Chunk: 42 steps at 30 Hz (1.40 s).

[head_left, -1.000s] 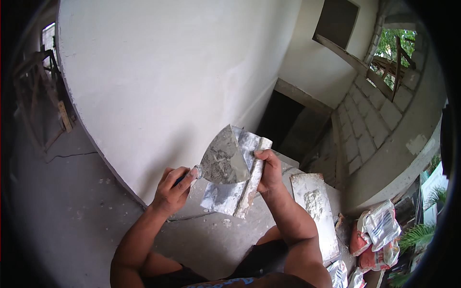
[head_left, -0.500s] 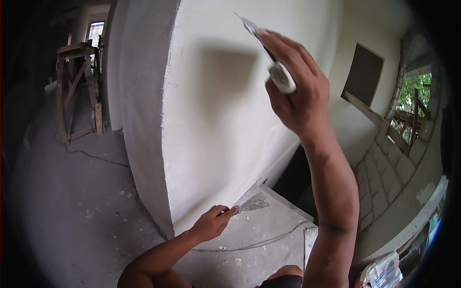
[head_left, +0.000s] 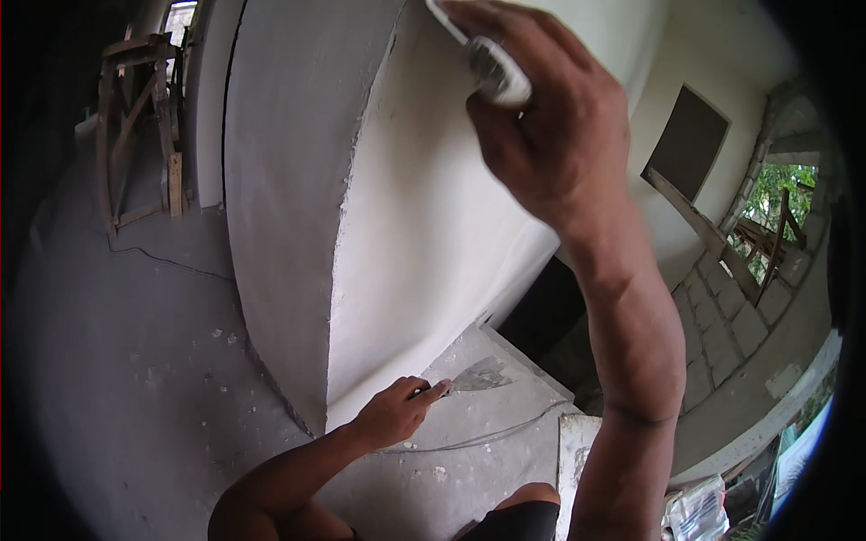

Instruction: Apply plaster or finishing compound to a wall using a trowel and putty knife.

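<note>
The right hand (head_left: 550, 135) was raised high against the white wall (head_left: 424, 207), fingers wrapped tight around a trowel handle (head_left: 492, 72). Low beside the wall's corner, the left hand (head_left: 392, 415) pinched a putty knife (head_left: 478, 374) above the floor (head_left: 135, 361).

The wall (head_left: 433, 225) before me carries smooth, matt white plaster, ending at a rough, crumbly corner edge; its side face is bare grey render, finely grained. In my right hand (head_left: 550, 126) the tool handle (head_left: 492, 68) looks plaster-caked and dull. My left hand (head_left: 392, 415) holds a putty knife (head_left: 478, 374) with a grey metal blade, smeared. The concrete floor (head_left: 135, 379) is rough and speckled; the trestle (head_left: 135, 126) is raw wood.
</note>
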Tool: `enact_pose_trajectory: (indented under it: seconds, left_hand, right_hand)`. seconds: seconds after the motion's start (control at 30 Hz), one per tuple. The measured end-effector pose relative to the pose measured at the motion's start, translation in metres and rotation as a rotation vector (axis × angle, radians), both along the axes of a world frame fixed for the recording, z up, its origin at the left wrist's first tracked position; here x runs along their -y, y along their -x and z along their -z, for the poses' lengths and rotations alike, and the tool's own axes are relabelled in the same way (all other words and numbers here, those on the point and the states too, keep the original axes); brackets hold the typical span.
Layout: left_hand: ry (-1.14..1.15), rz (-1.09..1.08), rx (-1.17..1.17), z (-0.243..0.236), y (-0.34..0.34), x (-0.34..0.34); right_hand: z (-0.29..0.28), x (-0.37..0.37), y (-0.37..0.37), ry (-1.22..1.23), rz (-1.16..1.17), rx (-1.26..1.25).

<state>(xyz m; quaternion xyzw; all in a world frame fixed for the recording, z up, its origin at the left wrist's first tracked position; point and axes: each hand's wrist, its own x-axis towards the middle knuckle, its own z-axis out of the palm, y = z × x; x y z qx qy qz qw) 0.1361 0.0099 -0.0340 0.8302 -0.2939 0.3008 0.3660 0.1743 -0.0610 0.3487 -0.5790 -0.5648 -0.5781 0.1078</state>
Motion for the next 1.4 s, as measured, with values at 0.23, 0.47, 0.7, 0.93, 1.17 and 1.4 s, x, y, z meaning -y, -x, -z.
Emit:
enact_pose_trajectory:
  seconds: [0.23, 0.47, 0.7, 0.93, 1.17, 1.4]
  left_hand:
    - [0.013, 0.005, 0.034, -0.009, 0.006, 0.006]
    - [0.003, 0.011, -0.008, -0.013, 0.011, 0.016]
    - [0.012, 0.008, -0.036, -0.017, 0.012, 0.012]
    - [0.081, 0.034, 0.019, -0.013, 0.014, 0.010]
    - [0.064, 0.050, -0.053, -0.011, 0.018, 0.016]
    - [0.023, 0.050, -0.198, -0.013, 0.022, 0.014]
  right_hand:
    - [0.104, 0.010, 0.000, 0.196, -0.023, -0.026]
    - [0.036, 0.023, 0.020, 0.023, -0.108, -0.026]
    - [0.014, -0.012, 0.002, -0.041, -0.049, 0.075]
    - [0.160, 0.008, 0.009, 0.206, -0.053, -0.150]
    - [0.129, 0.036, 0.021, 0.168, -0.061, -0.188]
    - [0.079, -0.002, -0.009, 0.003, -0.093, 0.001]
